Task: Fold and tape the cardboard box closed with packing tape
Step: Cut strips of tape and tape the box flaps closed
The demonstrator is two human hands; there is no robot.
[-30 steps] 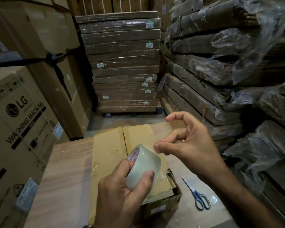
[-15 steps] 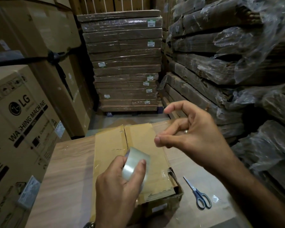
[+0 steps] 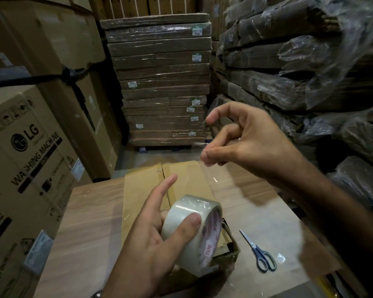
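Stacked warehouse cartons surround a wood-grain table, on which a flat cardboard box is laid lengthwise, its two top flaps folded shut and meeting along a centre seam. At the near right corner the box is seen gaping slightly, with a dark gap beside the flap; what is inside cannot be made out. A roll of clear packing tape is gripped just above the near end of the box by the left hand, the thumb pressed on the roll's outer face and the index finger extended forward over the seam. A strip of transparent tape is drawn up from the roll and is pinched between thumb and fingertips of the right hand, which is raised above the far end of the box. Blue-handled scissors are laid closed on the table to the right of the box, apart from it. A printed washing-machine carton is stood at the left, and shrink-wrapped flat bundles are piled behind.
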